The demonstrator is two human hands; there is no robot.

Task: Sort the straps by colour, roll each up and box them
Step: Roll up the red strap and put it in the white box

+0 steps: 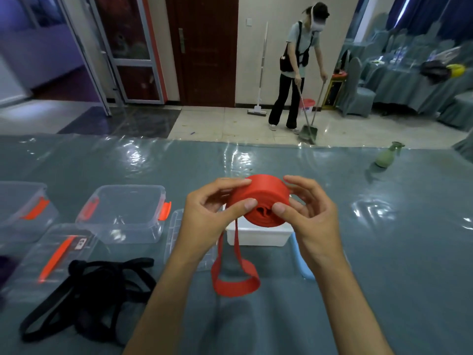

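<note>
A thick roll of red strap is held above the table, gripped from both sides by my left hand and my right hand, thumbs pressing its near face. Its loose tail hangs down in a loop that touches the table. A tangled black strap lies at the near left. A clear box with orange clips stands open to the left. A white box sits right under the roll, partly hidden by it.
Another clear box stands at the far left, with clear lids in front. A light blue strip lies beside the white box. A green spray bottle stands at the far right. Beyond the table a person sweeps the floor.
</note>
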